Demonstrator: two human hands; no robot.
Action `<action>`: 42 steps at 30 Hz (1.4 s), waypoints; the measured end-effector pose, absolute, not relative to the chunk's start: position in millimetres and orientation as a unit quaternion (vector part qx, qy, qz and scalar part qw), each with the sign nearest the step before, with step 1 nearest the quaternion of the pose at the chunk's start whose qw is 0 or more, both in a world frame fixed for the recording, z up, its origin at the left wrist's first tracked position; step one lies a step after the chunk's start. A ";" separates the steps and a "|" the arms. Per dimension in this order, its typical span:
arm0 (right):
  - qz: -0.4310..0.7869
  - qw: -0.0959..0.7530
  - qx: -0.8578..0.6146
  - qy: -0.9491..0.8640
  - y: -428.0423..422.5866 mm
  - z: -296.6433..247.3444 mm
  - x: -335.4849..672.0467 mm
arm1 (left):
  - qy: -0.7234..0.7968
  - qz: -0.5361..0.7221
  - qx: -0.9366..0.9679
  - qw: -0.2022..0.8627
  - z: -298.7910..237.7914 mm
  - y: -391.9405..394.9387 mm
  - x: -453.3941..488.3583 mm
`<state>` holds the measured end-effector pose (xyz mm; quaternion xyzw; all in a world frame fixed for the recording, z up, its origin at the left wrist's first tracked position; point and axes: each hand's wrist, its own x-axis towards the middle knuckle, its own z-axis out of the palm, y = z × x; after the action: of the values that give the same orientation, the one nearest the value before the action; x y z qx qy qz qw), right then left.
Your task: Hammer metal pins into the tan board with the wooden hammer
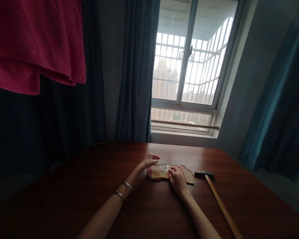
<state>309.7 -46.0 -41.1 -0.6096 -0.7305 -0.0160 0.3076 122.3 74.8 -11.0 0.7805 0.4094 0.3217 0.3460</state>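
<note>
A flat, speckled piece of board [189,175] with pink bands and ragged edges lies on the table. Several thin nails [163,165] stand upright in a row near its middle. Over the board's far left edge is my left hand [150,160], its bent fingers apart from the thumb and nothing visible between them. My right hand [176,178] rests on the board just right of the nails. Its fingers are curled together, and whatever they may pinch is too small to make out. Right of the board lies a hammer [218,196], its dark head at the far end of a long wooden handle.
All of this is on a dark reddish-brown wooden table [89,199]. A barred window [184,106] is behind it, with blue curtains [137,83] at the sides. A pink cloth [40,43] hangs at the upper left.
</note>
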 end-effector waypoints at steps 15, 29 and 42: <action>-0.016 0.315 -0.614 -0.723 -48.6 -45.5 309.2 | 0.506 0.108 0.825 0.229 1.0 16.5 -9.5; -0.022 0.359 -0.586 -0.726 -45.2 -54.4 310.8 | 0.465 0.063 0.883 0.008 -9.6 13.0 3.9; 0.043 0.456 -0.506 -0.731 -54.4 -39.3 301.3 | 0.424 0.402 0.732 0.351 -10.2 17.0 94.2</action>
<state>301.3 -54.4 -39.3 -0.5059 -0.7308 0.0433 0.4563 94.2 17.0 -10.2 0.7322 0.4235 0.4018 0.3508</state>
